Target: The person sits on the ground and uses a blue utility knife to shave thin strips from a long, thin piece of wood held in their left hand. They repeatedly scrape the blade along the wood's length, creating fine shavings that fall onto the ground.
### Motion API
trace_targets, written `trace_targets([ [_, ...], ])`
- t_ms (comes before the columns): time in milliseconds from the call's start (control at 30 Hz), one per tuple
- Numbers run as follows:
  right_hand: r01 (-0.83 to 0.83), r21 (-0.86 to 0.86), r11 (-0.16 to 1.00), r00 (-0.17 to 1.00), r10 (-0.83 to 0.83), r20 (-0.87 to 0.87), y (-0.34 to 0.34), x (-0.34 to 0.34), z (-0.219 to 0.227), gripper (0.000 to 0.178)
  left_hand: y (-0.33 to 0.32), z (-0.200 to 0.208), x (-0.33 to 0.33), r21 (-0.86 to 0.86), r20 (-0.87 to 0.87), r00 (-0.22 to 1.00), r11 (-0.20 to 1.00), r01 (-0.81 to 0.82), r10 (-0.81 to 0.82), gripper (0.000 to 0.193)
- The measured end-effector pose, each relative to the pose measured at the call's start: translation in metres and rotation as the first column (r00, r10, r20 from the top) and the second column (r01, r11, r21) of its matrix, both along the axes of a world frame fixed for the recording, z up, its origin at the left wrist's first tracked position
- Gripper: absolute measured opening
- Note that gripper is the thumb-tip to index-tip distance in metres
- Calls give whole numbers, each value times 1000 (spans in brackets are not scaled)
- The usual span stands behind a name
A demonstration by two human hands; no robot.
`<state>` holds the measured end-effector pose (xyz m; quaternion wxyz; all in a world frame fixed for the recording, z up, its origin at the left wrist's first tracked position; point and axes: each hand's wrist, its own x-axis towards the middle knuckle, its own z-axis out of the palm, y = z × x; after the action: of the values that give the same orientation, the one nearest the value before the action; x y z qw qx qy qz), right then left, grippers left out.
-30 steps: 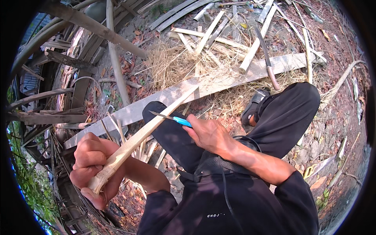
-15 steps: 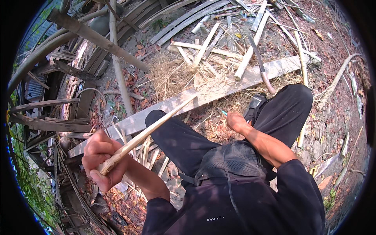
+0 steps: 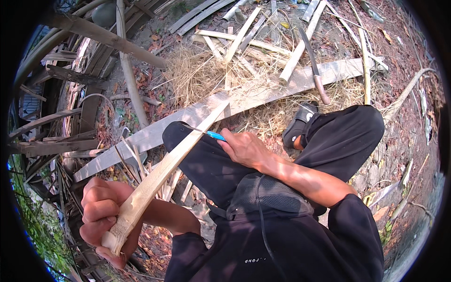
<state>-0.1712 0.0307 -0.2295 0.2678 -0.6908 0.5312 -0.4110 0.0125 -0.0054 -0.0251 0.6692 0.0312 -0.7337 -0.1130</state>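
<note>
My left hand (image 3: 105,207) is wrapped round the thick near end of a long pale wooden stick (image 3: 162,174), which slants up and away to the right. Its thin far end reaches over a long grey plank (image 3: 183,117) on the ground. In my right hand (image 3: 246,149) is a small knife with a bright blue handle (image 3: 216,136). The short dark blade lies across the stick near its far part, apparently touching it. Both hands are above my bent legs, and my fingers hide part of the handle.
A large curved knife (image 3: 310,54) with a wooden handle rests across the plank's right part. Fine shavings (image 3: 192,82) are heaped beyond the plank. Several cut strips (image 3: 242,35) lie past them. At left, poles and timber (image 3: 108,40) crowd together.
My right hand has come up and left from beside my right leg, bringing the blue-handled knife to the stick. My left hand has moved slightly down and left, and the stick has turned its flat face up.
</note>
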Motion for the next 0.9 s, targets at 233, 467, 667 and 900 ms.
trace_targets([
  [233,76,473,878,987,2,-161,-50,-1,-65,18,-18,9,35,119,-82,995,991,66,-57,33],
  [467,294,369,882,949,-223,-223,-39,-29,-86,29,-20,8,20,120,-100,995,992,34,-22,30],
  [667,70,98,993,997,-73,33,-35,-9,-32,22,-21,11,28,97,-274,948,985,-143,164,34],
  [900,274,470,839,962,-240,-132,-45,-24,-141,22,-21,4,4,97,-313,900,953,-286,302,33],
])
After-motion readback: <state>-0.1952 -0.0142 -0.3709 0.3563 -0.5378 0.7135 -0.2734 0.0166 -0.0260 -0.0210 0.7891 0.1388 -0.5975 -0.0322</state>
